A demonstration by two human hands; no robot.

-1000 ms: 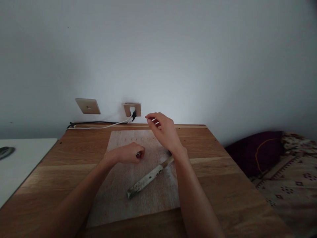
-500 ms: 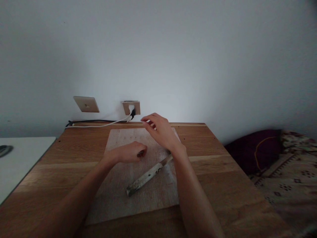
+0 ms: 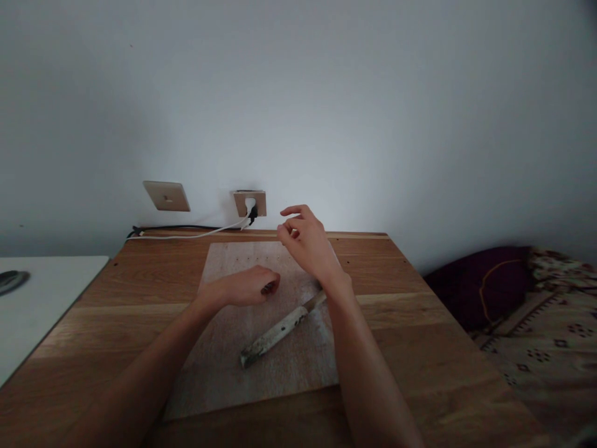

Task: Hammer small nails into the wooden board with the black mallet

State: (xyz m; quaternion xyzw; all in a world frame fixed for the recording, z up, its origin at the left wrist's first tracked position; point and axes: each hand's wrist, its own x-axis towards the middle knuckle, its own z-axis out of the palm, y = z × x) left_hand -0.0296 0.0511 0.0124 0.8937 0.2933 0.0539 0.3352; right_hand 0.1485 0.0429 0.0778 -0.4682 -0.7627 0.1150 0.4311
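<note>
My left hand point(image 3: 252, 286) is closed in a loose fist low over a pale wooden board point(image 3: 289, 373). A small dark, striped thing shows inside its curled fingers, too small to name. My right hand point(image 3: 305, 239) is raised above the board's far right part, with the index finger stretched out and the other fingers bent near the thumb. Nothing can be seen in it. Along the board's far edge stands a row of several tiny dark pieces point(image 3: 257, 258). A knife point(image 3: 275, 336) with a worn whitish handle lies slantwise on the board, its blade partly hidden behind my right forearm.
The board lies on a brown wooden table point(image 3: 405, 348) against a white wall. Behind it, a wall socket point(image 3: 249, 203) holds plugs, and a white cable point(image 3: 186, 236) runs along the table's back edge. A white surface point(image 3: 56, 292) adjoins at left; patterned fabric point(image 3: 555, 348) lies at right.
My right hand has shifted slightly to the right and up, and its index finger has lifted away from the others. My left hand stays closed in nearly the same place.
</note>
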